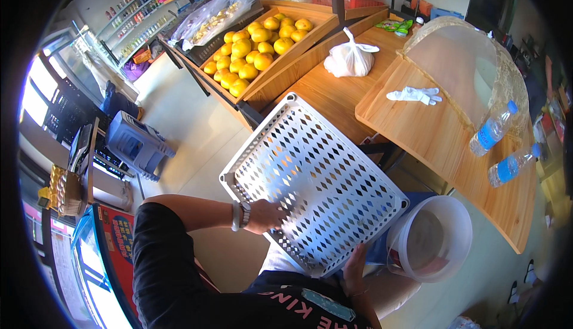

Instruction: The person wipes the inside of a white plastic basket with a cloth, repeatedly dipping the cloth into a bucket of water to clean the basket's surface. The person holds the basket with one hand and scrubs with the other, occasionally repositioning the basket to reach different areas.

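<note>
A white plastic basket [322, 168] with diamond-shaped holes lies tilted across my lap, its inside facing up. My left hand [265, 216], with a watch and a pale bracelet at the wrist, reaches over the basket's near left rim. At its fingertips is a pale, soft-looking thing [299, 222], perhaps a cloth, blurred against the basket's inside. My right hand [355, 264] grips the basket's near rim at the lower right; part of its fingers is hidden. A clear plastic bucket [461, 239] stands just right of the basket.
Ahead, a wooden display crate [286, 71] holds many orange fruits [241, 48]. A knotted white plastic bag [350, 60] rests on the wooden counter. To the right, a wooden table [429, 127] bears a white glove [414, 95], two water bottles [490, 132] and a mesh food cover [465, 56]. Grey plastic stools [136, 143] stand left.
</note>
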A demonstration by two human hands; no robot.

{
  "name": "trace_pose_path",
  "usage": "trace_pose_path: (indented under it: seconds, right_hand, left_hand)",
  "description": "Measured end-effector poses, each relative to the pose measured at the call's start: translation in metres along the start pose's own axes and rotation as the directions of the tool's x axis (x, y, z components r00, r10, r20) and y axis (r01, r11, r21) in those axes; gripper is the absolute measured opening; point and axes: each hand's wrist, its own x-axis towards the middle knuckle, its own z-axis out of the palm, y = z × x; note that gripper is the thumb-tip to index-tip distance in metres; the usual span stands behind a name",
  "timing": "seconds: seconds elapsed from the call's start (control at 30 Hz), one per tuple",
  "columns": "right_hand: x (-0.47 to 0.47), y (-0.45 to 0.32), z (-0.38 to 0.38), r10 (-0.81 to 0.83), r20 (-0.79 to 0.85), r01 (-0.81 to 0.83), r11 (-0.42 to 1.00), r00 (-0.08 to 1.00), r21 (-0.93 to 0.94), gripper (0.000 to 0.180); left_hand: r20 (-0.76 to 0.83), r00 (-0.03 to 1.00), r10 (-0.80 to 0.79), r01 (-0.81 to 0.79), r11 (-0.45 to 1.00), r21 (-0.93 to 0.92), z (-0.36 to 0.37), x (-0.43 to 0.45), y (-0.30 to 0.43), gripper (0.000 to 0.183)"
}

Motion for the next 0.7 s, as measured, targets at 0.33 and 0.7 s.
trace_pose_path:
  seconds: [0.33,0.7]
  right_hand:
    - [0.000,-0.019,0.008,-0.018,0.002,0.018,1.000,1.000,-0.006,0.059]
    - [-0.004,-0.029,0.017,-0.029,-0.116,0.025,0.999,0.993,-0.038,0.053]
  left_hand:
    - [-0.094,0.954,-0.284,0.298,0.881,0.368,-0.015,-0.063,-0.076,0.014]
    - [-0.261,0.781,-0.567,0.624,0.710,0.327,-0.004,-0.059,-0.064,0.015]
